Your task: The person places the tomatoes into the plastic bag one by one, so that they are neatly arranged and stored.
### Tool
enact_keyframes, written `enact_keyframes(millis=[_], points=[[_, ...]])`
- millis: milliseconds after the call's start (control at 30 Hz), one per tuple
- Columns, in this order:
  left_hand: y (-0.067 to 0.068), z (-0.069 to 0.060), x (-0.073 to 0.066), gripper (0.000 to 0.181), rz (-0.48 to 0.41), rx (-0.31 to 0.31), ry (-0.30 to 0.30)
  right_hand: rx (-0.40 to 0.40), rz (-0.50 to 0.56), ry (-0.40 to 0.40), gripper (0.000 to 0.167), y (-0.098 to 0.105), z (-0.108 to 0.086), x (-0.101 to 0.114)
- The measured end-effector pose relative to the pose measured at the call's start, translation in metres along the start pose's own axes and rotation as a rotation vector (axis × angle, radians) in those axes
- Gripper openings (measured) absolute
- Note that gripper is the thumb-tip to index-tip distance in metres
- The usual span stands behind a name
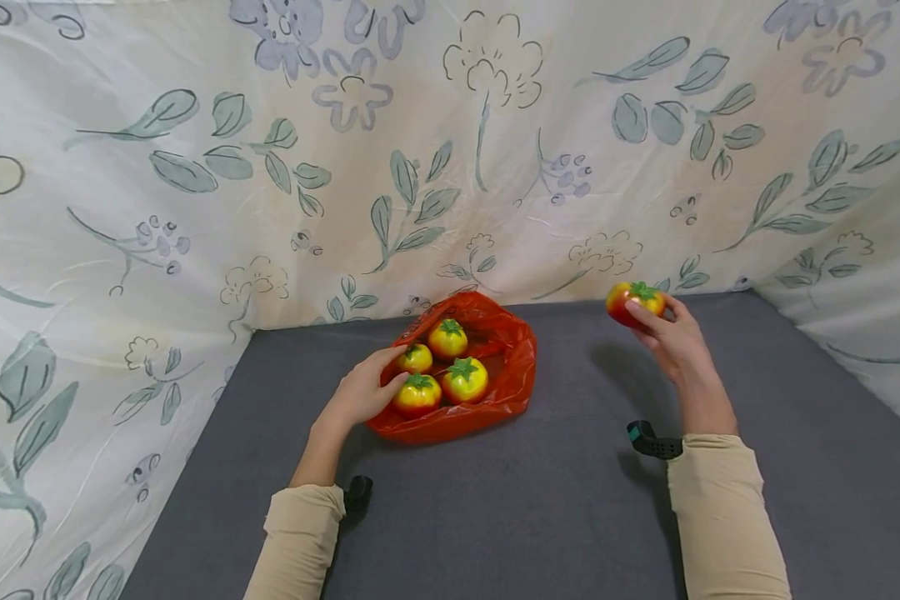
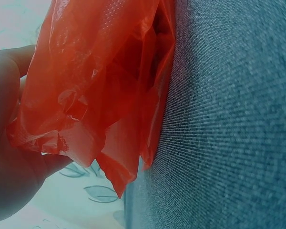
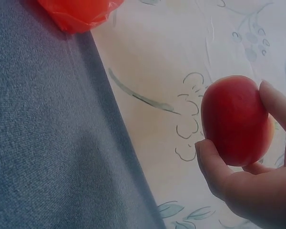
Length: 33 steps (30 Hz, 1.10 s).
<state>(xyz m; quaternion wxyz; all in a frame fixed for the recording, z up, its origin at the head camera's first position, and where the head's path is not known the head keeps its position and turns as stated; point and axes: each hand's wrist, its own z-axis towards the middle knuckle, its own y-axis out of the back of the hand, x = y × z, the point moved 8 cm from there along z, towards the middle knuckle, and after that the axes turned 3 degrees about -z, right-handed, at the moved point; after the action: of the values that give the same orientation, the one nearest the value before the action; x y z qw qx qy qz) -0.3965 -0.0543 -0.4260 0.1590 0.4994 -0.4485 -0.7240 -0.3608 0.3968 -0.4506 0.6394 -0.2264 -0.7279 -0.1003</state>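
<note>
In the head view, a red plastic bag (image 1: pixel 498 400) lies on its base with its mouth spread wide. Several red-and-yellow tomatoes (image 1: pixel 465 381) with green tops sit inside it. My left hand (image 1: pixel 363 387) grips the bag's left rim, thumb and fingers beside the nearest tomatoes. Seen from the left wrist, crumpled red plastic (image 2: pixel 81 90) hides most of the fingers. Off to the right, my right hand (image 1: pixel 675 337) holds another tomato (image 1: pixel 633 302) above the table, pinched between thumb and fingers. The right wrist view shows this tomato's smooth red underside (image 3: pixel 236 121).
A dark grey cloth-covered table (image 1: pixel 495 517) extends under both arms. Behind it hangs a pale floral curtain (image 1: pixel 435 158), which also runs along the left and right sides. Black straps with small devices (image 1: pixel 652 442) are on both wrists.
</note>
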Motion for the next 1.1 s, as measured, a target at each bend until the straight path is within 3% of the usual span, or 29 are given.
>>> enact_keyframes(millis=[100, 267, 367, 1100], points=[[0.000, 0.000, 0.000, 0.054, -0.001, 0.002, 0.003, 0.022, -0.029, 0.017, 0.094, -0.002, 0.004, -0.002], [0.000, 0.000, 0.000, 0.054, -0.005, 0.003, 0.006, 0.058, -0.004, -0.004, 0.097, -0.021, -0.025, 0.018], [0.000, 0.000, 0.001, 0.054, -0.004, 0.002, 0.008, 0.060, 0.010, -0.019, 0.099, -0.025, -0.033, 0.024], [-0.001, 0.001, 0.002, 0.054, 0.000, 0.002, 0.003, 0.123, -0.004, 0.025, 0.101, -0.047, -0.042, 0.033]])
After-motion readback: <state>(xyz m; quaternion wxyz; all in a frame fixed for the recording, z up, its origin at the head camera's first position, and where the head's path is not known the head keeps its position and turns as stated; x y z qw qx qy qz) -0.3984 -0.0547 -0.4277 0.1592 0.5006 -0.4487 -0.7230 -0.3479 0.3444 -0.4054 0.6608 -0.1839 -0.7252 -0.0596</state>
